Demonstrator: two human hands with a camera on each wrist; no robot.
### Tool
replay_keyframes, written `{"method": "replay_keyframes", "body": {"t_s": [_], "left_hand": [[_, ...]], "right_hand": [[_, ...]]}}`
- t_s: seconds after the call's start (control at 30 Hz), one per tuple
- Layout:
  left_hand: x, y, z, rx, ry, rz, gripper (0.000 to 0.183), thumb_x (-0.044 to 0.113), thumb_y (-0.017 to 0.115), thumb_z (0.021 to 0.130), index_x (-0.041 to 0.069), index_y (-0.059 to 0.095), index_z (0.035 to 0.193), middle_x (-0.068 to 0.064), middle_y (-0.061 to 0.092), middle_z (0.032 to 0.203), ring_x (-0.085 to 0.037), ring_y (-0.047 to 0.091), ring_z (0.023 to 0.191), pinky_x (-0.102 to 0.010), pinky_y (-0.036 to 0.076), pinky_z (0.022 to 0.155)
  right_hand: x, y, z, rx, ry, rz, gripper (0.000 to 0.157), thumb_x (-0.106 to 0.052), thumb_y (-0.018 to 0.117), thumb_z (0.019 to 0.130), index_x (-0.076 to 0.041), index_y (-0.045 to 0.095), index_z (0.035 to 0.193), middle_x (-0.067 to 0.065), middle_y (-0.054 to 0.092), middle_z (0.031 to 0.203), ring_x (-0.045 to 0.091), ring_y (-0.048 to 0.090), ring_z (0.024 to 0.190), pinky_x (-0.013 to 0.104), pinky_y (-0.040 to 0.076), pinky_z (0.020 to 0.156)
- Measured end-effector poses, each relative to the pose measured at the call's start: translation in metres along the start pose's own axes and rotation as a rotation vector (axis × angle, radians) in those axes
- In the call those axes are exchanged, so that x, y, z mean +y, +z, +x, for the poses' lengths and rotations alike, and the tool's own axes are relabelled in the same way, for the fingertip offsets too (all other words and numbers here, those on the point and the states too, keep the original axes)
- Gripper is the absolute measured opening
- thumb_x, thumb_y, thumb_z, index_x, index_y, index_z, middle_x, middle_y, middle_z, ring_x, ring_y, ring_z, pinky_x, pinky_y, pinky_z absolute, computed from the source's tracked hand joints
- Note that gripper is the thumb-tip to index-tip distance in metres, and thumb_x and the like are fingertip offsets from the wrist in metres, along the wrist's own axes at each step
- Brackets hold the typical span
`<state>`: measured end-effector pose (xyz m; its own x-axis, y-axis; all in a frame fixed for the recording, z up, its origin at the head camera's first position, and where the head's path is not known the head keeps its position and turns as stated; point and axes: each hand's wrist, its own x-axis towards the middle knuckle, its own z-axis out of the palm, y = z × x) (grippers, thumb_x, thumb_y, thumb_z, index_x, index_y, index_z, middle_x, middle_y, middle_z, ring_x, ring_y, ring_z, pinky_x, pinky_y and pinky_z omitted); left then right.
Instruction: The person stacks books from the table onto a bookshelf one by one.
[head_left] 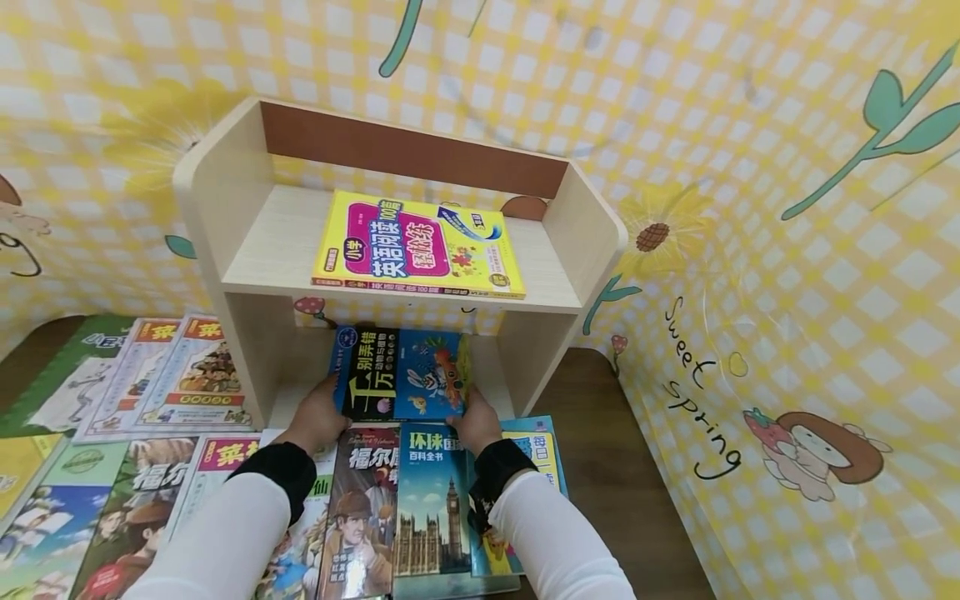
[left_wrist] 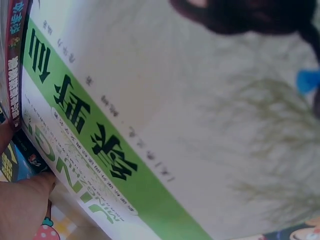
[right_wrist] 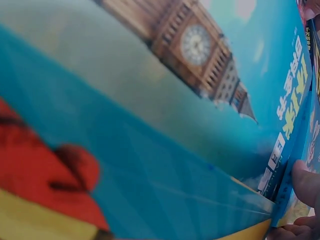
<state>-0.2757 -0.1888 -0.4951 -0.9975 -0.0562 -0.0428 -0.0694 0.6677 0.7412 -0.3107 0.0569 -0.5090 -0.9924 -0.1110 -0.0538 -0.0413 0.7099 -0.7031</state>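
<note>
A blue-and-black picture book (head_left: pixel 431 375) with a cartoon rabbit on its cover lies flat in the lower compartment of a small wooden bookshelf (head_left: pixel 217 225). My left hand (head_left: pixel 318 417) grips its left side, and my right hand (head_left: pixel 476 421) holds the right side near the front corner. In the left wrist view, the thumb (left_wrist: pixel 30 200) lies along the book's edge. The right wrist view catches the right thumb (right_wrist: pixel 306 182) on the book at the frame's edge. Fingers under the book are hidden.
A yellow book (head_left: pixel 420 246) lies on the upper shelf. Several books cover the floor in front, among them a detective book (head_left: pixel 360 517) and a teal clock-tower book (head_left: pixel 435 508). More booklets (head_left: pixel 195 375) lie left of the shelf. Checkered fabric (head_left: pixel 750 250) rises behind and at right.
</note>
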Motion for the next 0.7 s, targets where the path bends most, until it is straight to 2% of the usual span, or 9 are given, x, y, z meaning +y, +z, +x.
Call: {"method": "replay_keyframes", "body": {"t_s": [0.17, 0.3, 0.43, 0.5, 0.6, 0.7], "left_hand": [[0.002, 0.003, -0.002, 0.006, 0.037, -0.005, 0.074, -0.016, 0.059, 0.072, -0.008, 0.035, 0.141, -0.033, 0.044, 0.135, -0.044, 0.042, 0.125, -0.058, 0.027, 0.110], [-0.001, 0.003, -0.004, 0.007, 0.043, 0.000, 0.070, -0.012, 0.060, 0.077, -0.009, 0.033, 0.142, -0.034, 0.042, 0.137, -0.047, 0.040, 0.127, -0.059, 0.027, 0.109], [-0.004, 0.001, -0.007, 0.008, 0.057, 0.028, 0.068, -0.006, 0.061, 0.080, -0.012, 0.033, 0.141, -0.037, 0.041, 0.136, -0.049, 0.039, 0.127, -0.059, 0.029, 0.108], [-0.003, 0.000, -0.008, 0.005, 0.053, 0.043, 0.068, -0.004, 0.062, 0.081, -0.013, 0.031, 0.141, -0.038, 0.040, 0.136, -0.050, 0.039, 0.127, -0.059, 0.029, 0.108], [-0.001, -0.003, -0.011, -0.007, 0.058, 0.074, 0.071, -0.001, 0.064, 0.081, -0.015, 0.028, 0.142, -0.040, 0.037, 0.138, -0.052, 0.037, 0.127, -0.059, 0.030, 0.107], [0.002, -0.007, -0.016, -0.028, 0.074, 0.085, 0.076, 0.000, 0.065, 0.083, -0.017, 0.023, 0.143, -0.040, 0.029, 0.143, -0.053, 0.032, 0.130, -0.060, 0.030, 0.107]], "right_hand": [[-0.001, -0.003, -0.005, 0.029, -0.006, -0.037, 0.067, -0.015, 0.069, 0.089, -0.010, 0.036, 0.147, 0.014, 0.052, 0.138, 0.033, 0.052, 0.123, 0.044, 0.047, 0.097], [-0.001, -0.004, -0.009, 0.047, -0.018, -0.058, 0.064, -0.016, 0.069, 0.089, -0.009, 0.039, 0.146, 0.014, 0.055, 0.134, 0.033, 0.054, 0.120, 0.045, 0.048, 0.093], [-0.001, -0.005, -0.015, 0.049, -0.032, -0.041, 0.064, -0.013, 0.067, 0.091, -0.009, 0.037, 0.147, 0.015, 0.053, 0.137, 0.034, 0.054, 0.121, 0.045, 0.049, 0.091], [0.000, -0.005, -0.016, 0.032, -0.035, -0.013, 0.065, -0.011, 0.066, 0.091, -0.009, 0.034, 0.149, 0.015, 0.049, 0.141, 0.035, 0.050, 0.125, 0.044, 0.047, 0.094], [0.011, -0.003, -0.012, -0.011, -0.049, 0.041, 0.069, -0.013, 0.064, 0.093, -0.014, 0.028, 0.152, 0.013, 0.042, 0.148, 0.035, 0.044, 0.132, 0.043, 0.044, 0.099], [0.033, -0.001, -0.005, -0.046, -0.110, 0.107, 0.072, -0.026, 0.062, 0.095, -0.023, 0.021, 0.154, 0.009, 0.034, 0.154, 0.032, 0.039, 0.136, 0.039, 0.044, 0.098]]}}
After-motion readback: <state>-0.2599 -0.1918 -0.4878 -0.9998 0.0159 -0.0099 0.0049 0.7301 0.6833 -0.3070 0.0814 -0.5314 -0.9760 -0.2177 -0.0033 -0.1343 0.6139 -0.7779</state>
